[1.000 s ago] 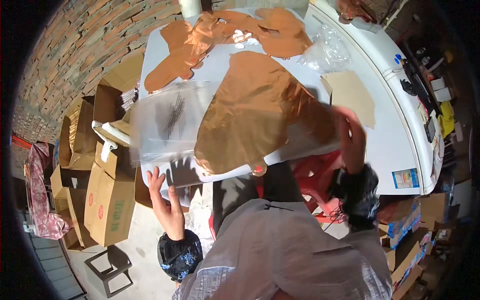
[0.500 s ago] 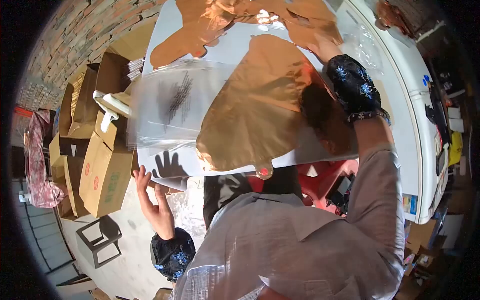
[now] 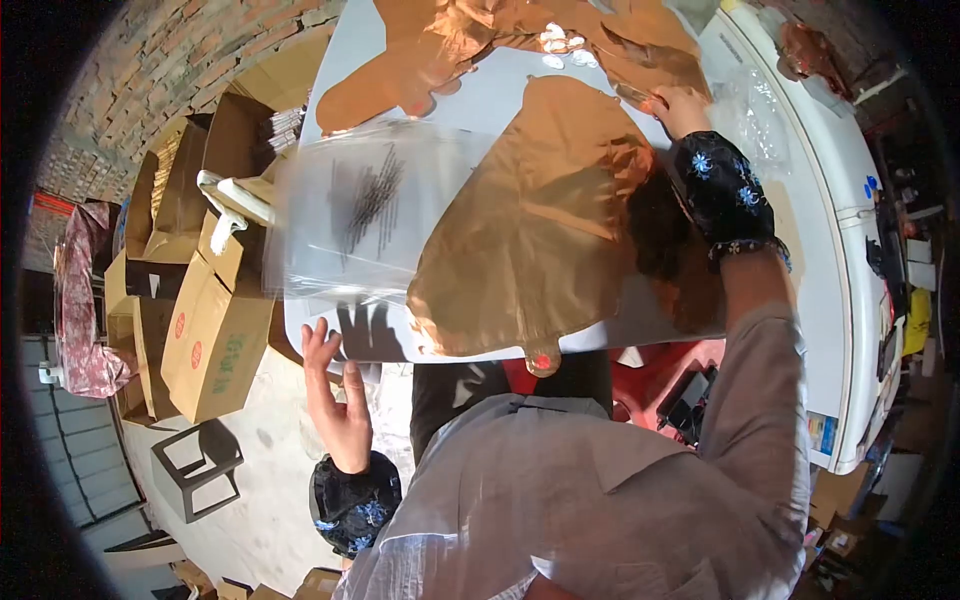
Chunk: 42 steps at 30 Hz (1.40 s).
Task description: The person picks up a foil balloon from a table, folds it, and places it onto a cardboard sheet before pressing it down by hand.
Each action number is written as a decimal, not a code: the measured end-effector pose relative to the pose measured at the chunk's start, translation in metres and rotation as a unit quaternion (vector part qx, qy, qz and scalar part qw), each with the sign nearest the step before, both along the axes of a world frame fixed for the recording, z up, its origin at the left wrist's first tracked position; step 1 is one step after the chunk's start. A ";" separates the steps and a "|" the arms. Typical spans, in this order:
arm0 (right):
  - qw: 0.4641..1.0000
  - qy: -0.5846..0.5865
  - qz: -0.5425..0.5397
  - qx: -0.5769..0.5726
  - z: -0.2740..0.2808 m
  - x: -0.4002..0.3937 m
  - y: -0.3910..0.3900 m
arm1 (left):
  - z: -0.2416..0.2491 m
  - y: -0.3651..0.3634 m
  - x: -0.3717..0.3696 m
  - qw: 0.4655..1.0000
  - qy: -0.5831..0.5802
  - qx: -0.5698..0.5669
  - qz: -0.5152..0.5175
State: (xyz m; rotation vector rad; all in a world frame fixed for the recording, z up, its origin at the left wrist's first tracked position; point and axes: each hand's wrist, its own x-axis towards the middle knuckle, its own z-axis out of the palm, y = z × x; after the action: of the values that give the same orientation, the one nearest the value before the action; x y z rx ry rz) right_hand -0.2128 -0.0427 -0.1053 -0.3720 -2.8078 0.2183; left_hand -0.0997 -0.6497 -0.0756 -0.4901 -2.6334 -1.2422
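A flat copper-coloured foil balloon (image 3: 520, 220) lies on the white table (image 3: 480, 130), its small tab with a red dot hanging over the front edge. My right hand (image 3: 685, 110) is at the far right, fingers pinched on the edge of another foil balloon (image 3: 655, 50) in the crumpled group at the back. Near the table's front left corner, my left hand (image 3: 340, 405) is held with fingers spread and nothing in it. Its shadow falls on the table beside a stack of clear plastic bags (image 3: 350, 215) with dark printing.
Open cardboard boxes (image 3: 215, 340) stand left of the table, with a white handle-like object (image 3: 235, 205) by them. A dark stool (image 3: 197, 470) is on the floor. Clear plastic wrap (image 3: 755, 120) lies on the white surface to the right. A red seat (image 3: 650, 385) shows below the table.
My right hand has shifted slightly and its fingers have closed on a foil edge. My left hand has moved a little right, still spread. The whole view has shifted slightly.
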 end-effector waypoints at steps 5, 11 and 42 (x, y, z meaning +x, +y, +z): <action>0.995 0.047 -0.042 0.072 -0.009 -0.010 0.010 | -0.003 0.006 0.001 1.000 0.015 -0.023 0.000; 0.994 0.028 -0.106 0.030 -0.005 -0.015 0.011 | 0.000 0.007 0.004 1.000 -0.017 0.008 0.024; 0.991 0.004 -0.076 0.106 0.050 -0.033 0.024 | -0.008 -0.061 -0.029 0.989 0.025 0.025 0.141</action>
State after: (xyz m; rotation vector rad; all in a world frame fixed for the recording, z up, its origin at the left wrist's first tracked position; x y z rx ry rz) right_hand -0.2459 -0.0187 -0.0551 -0.5300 -2.7431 -0.1115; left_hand -0.1285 -0.7102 -0.0832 -0.1323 -2.5137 -1.1840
